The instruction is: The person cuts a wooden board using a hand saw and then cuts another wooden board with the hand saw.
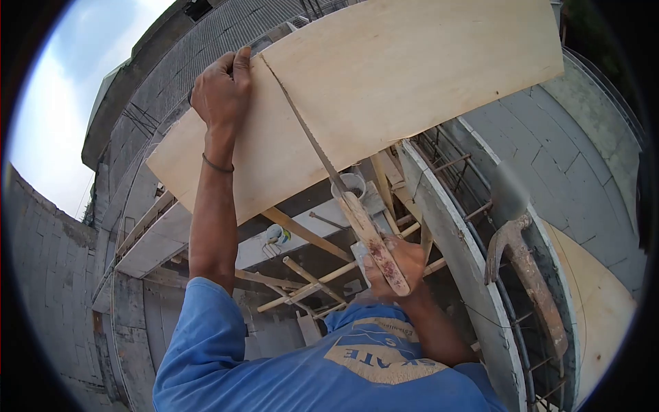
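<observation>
A large pale plywood board (412, 69) spans the upper middle of the view. At its far edge my left hand (223, 89) is closed, fingers curled over the rim and thumb pointing up. My right hand (401, 264) is wrapped round the worn wooden handle of a handsaw (374, 244), close to my body. The saw's narrow toothed blade runs away from me across the board, left of its middle, with the tip near the far edge. How deep the blade sits in the wood, I cannot tell.
A claw hammer (528, 275) rests on the right over formwork boards (453, 240) with steel rebar (473, 213) between them. Below the plywood are wooden poles (316, 281), a white bucket (353, 184) and a drop to a lower level. Grey block walls (51, 275) stand left.
</observation>
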A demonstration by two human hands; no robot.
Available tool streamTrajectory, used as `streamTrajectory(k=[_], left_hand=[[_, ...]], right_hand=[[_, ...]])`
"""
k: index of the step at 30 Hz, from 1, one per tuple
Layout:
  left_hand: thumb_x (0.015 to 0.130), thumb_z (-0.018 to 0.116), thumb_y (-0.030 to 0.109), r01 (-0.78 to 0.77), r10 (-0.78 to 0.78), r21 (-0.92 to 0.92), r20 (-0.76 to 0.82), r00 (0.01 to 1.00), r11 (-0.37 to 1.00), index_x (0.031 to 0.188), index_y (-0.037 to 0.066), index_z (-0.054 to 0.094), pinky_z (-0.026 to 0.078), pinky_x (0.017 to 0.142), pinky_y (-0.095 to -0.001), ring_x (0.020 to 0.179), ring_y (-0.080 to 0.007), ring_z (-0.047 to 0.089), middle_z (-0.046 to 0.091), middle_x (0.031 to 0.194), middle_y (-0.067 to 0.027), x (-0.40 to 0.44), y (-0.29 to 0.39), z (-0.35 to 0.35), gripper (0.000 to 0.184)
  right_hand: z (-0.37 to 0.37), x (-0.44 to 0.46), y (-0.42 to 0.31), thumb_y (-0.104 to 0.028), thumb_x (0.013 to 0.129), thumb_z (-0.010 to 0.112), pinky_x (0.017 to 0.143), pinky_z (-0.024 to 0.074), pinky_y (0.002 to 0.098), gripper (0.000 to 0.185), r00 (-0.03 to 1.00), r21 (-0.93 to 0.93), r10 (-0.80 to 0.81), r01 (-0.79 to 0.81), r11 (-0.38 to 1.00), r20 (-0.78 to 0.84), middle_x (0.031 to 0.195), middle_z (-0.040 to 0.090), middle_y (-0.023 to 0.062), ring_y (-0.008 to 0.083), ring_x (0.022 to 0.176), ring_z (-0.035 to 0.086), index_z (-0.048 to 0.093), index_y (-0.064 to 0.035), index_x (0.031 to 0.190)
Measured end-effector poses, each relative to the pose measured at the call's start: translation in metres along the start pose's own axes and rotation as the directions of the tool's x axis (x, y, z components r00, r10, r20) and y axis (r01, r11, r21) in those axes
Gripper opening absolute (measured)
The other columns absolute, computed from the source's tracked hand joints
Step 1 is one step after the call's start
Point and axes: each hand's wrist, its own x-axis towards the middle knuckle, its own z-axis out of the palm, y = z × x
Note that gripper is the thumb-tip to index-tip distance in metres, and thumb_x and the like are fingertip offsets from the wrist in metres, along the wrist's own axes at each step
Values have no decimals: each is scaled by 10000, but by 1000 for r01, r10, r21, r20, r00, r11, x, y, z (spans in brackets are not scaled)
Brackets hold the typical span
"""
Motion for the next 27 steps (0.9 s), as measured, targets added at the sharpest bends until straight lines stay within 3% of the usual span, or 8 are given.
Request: streamTrajectory(k=[2,4,7,9,12,16,24,27], left_hand=[[1020,595,508,6,-6,16,9,1000,1000,802,99,739,482,633,-433,652,-313,655,676,672,-88,-1,-6,9,486],[1021,593,505,-2,2,41,7,1000,999,801,94,730,484,631,-433,654,-322,656,683,685,-94,-3,-11,10,486],[1022,592,498,-7,6,54,26,1000,999,798,88,713,484,630,-433,664,-338,658,692,710,-104,-5,-5,4,482],[1022,593,496,2,-4,51,33,999,999,798,88,706,484,631,-434,671,-345,658,694,721,-110,-2,-1,-2,479],[1023,592,500,-20,20,2,20,1000,1000,798,95,709,482,635,-435,686,-349,662,691,720,-110,5,-1,2,478],[1023,591,508,-52,52,7,-33,998,999,792,97,709,476,619,-442,666,-349,658,678,683,-104,-2,-11,9,486],[1021,589,517,-82,81,-20,-43,996,996,806,110,732,483,616,-435,661,-337,662,678,674,-99,8,-3,1,482],[1021,583,519,-61,60,-33,-34,998,998,824,121,751,492,627,-430,671,-329,668,688,684,-92,-2,-4,1,475]], right_hand=[[-22,-30,-8,-51,849,712,679,630,416,183,995,2,2,-2,1000,97,814,720,232,367,705,751,709,119,916],[-25,-42,-16,-74,885,722,688,633,416,200,996,3,82,-82,997,22,843,729,249,375,713,755,705,123,913],[1,33,-3,-123,895,782,499,515,384,173,996,-81,31,-24,996,88,708,663,145,315,558,669,715,36,889],[32,70,11,-109,852,811,455,437,407,166,998,-14,30,-30,999,46,646,593,109,286,505,615,707,20,861],[19,39,6,-76,834,797,491,500,393,159,998,-87,-11,17,996,68,698,655,136,292,558,667,717,49,894],[-26,-47,-12,-33,841,740,624,599,380,209,998,3,58,-58,998,36,866,743,233,310,705,749,724,116,987],[30,45,11,-53,840,783,467,453,379,131,997,-126,-43,51,991,68,645,611,104,279,509,619,697,44,826],[-2,-16,-3,-71,838,767,566,557,398,154,998,-25,41,-40,999,38,703,666,166,339,585,676,714,72,863]])
